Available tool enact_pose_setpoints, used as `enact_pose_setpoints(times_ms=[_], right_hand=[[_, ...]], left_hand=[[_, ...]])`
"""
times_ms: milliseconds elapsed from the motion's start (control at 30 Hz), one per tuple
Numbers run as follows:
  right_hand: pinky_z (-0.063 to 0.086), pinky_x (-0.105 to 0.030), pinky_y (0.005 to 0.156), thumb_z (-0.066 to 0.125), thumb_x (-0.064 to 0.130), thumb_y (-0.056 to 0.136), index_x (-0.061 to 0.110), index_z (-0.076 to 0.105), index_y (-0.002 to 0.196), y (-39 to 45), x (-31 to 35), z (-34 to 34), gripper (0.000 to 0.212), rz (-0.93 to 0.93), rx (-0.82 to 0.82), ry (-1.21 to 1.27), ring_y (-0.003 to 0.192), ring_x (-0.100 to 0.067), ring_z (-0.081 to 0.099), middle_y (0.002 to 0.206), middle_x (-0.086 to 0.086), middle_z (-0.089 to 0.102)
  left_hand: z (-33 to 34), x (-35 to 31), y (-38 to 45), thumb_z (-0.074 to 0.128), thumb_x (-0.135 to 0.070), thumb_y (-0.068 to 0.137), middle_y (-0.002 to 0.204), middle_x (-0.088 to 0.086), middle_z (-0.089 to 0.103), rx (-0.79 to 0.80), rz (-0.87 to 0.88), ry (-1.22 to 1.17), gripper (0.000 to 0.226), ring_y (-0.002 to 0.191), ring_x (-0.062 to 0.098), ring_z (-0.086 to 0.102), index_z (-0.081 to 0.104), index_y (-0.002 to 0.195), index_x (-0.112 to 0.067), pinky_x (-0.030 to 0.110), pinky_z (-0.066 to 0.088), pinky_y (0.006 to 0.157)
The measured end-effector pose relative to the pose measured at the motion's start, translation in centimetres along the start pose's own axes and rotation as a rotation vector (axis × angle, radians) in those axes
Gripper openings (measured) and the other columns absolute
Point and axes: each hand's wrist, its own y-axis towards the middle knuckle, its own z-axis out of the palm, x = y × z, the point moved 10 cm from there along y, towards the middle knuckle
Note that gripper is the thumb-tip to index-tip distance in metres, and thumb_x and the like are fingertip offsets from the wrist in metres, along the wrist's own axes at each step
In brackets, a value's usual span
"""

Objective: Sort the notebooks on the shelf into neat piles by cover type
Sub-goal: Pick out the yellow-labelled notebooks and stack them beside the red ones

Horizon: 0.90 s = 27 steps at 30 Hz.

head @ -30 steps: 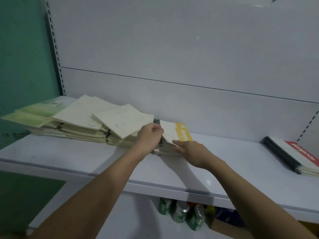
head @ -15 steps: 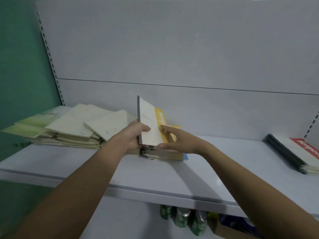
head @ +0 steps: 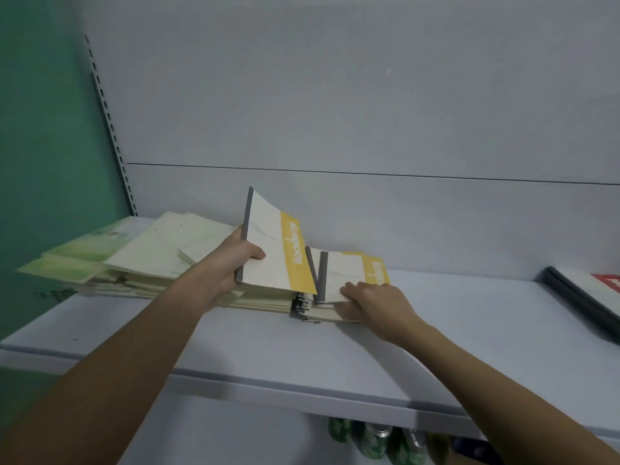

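My left hand (head: 231, 263) grips a white notebook with a yellow band and grey spine (head: 273, 250), tilted up above the shelf. My right hand (head: 372, 302) is closed on the near edge of the top yellow-banded notebook (head: 349, 271), lifting it from a low stack of the same kind (head: 312, 312). To the left lies a loose spread of cream and pale green notebooks (head: 144, 253). All rest on the white shelf (head: 302, 357).
A pile of dark-spined notebooks with a white and red cover (head: 590, 297) lies at the shelf's far right. Green cans (head: 372, 441) stand on the level below. The grey back panel rises behind; a green wall is at left.
My left hand has lifted one yellow-banded notebook off the stack and now holds it alone. My right hand let go of it and dropped onto the following notebook in the stack.
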Motion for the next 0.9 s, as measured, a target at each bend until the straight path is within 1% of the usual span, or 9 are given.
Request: enact_pose_setpoints(times_ms=[200,300,367,467,533,600,700,800,900], right_hand=[[0.048,-0.034,0.073,0.051,0.061,0.089,0.025,0.069,0.103,0.4,-1.3,-0.5,0.042,0.166,-0.044,0.1,0.086,-0.032,0.059,0.091,-0.003,0.069],[0.047,-0.032,0.075,0.052,0.048,0.094,0.039,0.07,0.092,0.2,-2.8,-1.1,0.02,0.271,-0.001,0.452,0.088,-0.025,0.061,0.089,0.006,0.068],[0.04,-0.032,0.064,0.044,0.034,0.101,0.036,0.054,0.07,0.1,-3.8,-3.8,0.033,0.313,-0.151,0.529,0.075,-0.023,0.055,0.072,0.006,0.058],[0.034,-0.033,0.059,0.04,0.026,0.103,0.021,0.055,0.077,-0.2,-3.0,-7.6,0.03,0.351,-0.419,0.544,0.067,-0.023,0.05,0.064,0.007,0.051],[0.04,-0.03,0.062,0.042,0.026,0.102,0.023,0.065,0.106,0.3,-0.3,-8.0,0.024,0.286,-0.429,0.491,0.073,-0.021,0.056,0.077,0.008,0.063],[0.047,-0.033,0.076,0.044,0.029,0.101,0.031,0.058,0.13,0.9,3.5,-7.1,0.032,0.166,-0.336,0.418,0.095,-0.024,0.062,0.109,0.002,0.07],[0.042,-0.034,0.095,0.043,0.035,0.101,0.027,0.045,0.141,1.7,7.4,-5.4,0.041,0.009,-0.194,0.403,0.122,-0.021,0.05,0.134,0.004,0.056],[0.017,-0.019,0.111,0.051,0.044,0.097,0.022,0.028,0.151,2.2,7.5,-3.0,0.063,-0.012,0.038,0.561,0.143,-0.007,0.017,0.156,0.008,0.028],[0.014,-0.022,0.113,0.058,0.05,0.091,0.023,0.024,0.151,2.3,3.3,-3.4,0.074,0.19,-0.071,0.729,0.146,-0.006,0.011,0.155,0.01,0.025]], left_hand=[[-0.8,0.9,-0.2,0.043,0.005,0.093,0.118,0.008,0.062,0.066,-0.03,0.041,0.047,0.097,0.028,0.061,0.046,0.128,-0.027,0.026,0.048,0.05],[-0.5,0.8,0.1,0.042,0.005,0.092,0.114,0.008,0.065,0.106,-0.04,-0.013,0.041,0.094,0.025,0.063,0.051,0.118,-0.025,0.033,0.053,0.066],[0.3,1.0,-0.1,0.041,0.004,0.092,0.104,0.006,0.064,0.118,-0.076,-0.034,0.038,0.087,0.022,0.061,0.051,0.114,-0.025,0.032,0.055,0.056],[2.2,1.3,-0.1,0.044,-0.002,0.095,0.111,0.009,0.062,0.14,-0.106,-0.13,0.037,0.09,0.024,0.061,0.048,0.125,-0.022,0.034,0.056,0.055],[3.8,1.9,-0.3,0.051,-0.016,0.098,0.107,0.011,0.065,0.163,-0.156,-0.231,0.027,0.091,0.026,0.063,0.052,0.125,-0.018,0.039,0.056,0.062],[5.3,2.5,-0.8,0.058,-0.029,0.096,0.1,0.013,0.068,0.204,-0.218,-0.327,0.026,0.087,0.028,0.066,0.06,0.117,-0.013,0.038,0.056,0.061],[5.4,2.8,-0.9,0.053,-0.016,0.098,0.094,0.013,0.068,0.198,-0.212,-0.373,0.023,0.078,0.026,0.066,0.057,0.12,-0.01,0.034,0.056,0.052],[2.8,2.5,0.0,0.048,0.006,0.094,0.112,0.015,0.066,0.107,-0.122,-0.313,0.039,0.086,0.027,0.065,0.049,0.129,-0.012,0.038,0.054,0.062],[0.4,1.3,0.3,0.047,0.009,0.094,0.122,0.013,0.062,0.053,-0.068,-0.313,0.045,0.088,0.024,0.064,0.047,0.132,-0.015,0.035,0.052,0.062]])
